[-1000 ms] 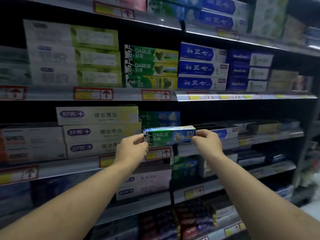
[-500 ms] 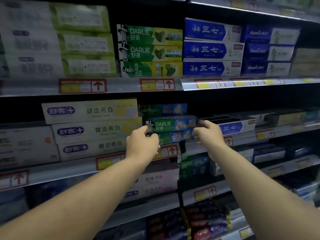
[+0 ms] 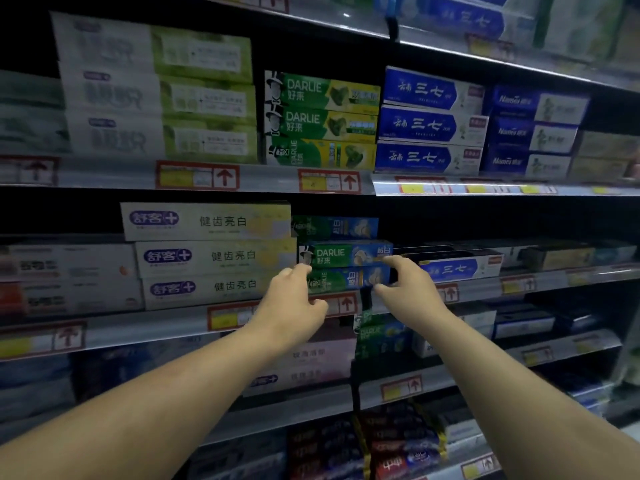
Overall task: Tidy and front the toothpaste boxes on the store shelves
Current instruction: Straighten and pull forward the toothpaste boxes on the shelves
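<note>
- The Darlie box (image 3: 346, 254) lies in the middle of a three-box stack on the middle shelf (image 3: 138, 327).
- The left hand (image 3: 294, 301) and the right hand (image 3: 407, 287) are half open, with fingertips at the box ends, gripping nothing.
- The step is probably squaring the stack; next comes a gentle, even push.

The left hand (image 3: 291, 303) partly hides the left end of the lowest Darlie box (image 3: 346, 279), and the right hand (image 3: 408, 289) hides its right end; whether the fingers grip this box or only touch it, I cannot tell. The price labels (image 3: 197, 175) are too blurred to read. The top-shelf boxes (image 3: 460, 19) are cut by the upper edge, and the forearms (image 3: 138, 410) by the bottom edge.
</note>
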### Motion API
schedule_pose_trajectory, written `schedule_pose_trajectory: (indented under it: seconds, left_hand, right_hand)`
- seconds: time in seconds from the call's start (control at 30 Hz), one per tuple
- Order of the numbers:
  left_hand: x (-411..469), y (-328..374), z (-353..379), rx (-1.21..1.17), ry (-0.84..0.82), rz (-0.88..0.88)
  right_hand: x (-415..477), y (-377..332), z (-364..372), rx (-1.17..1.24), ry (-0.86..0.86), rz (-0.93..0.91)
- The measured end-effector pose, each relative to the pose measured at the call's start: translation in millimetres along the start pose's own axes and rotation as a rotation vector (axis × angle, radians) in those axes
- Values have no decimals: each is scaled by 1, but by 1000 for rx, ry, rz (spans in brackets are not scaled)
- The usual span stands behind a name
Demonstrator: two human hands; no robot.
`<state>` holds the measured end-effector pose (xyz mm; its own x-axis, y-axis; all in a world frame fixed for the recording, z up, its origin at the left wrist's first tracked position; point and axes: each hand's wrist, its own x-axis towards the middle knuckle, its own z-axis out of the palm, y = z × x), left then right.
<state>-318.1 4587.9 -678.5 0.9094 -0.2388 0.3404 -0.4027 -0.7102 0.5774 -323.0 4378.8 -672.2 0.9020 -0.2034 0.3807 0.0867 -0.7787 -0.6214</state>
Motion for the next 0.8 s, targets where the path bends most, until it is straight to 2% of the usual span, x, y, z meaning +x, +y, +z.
schedule_pose_trajectory:
  seconds: [0.17,0.4,0.57,0.8]
  left_hand:
    - [-24,-18,-46,291,78,53]
    - [-63,-45,-122,533,150,88]
    - [-98,-84,-173,617,179,16]
    - [-149,-174,-250,604,255,-135]
  right_hand:
    - [-15,-44,-2,-181,-75,-161]
    - [-42,-129,20,-432,-191,-440]
    - [-60,-192,56,-460,-235,-565]
    - [-76,-274,139,-329,-317,-645]
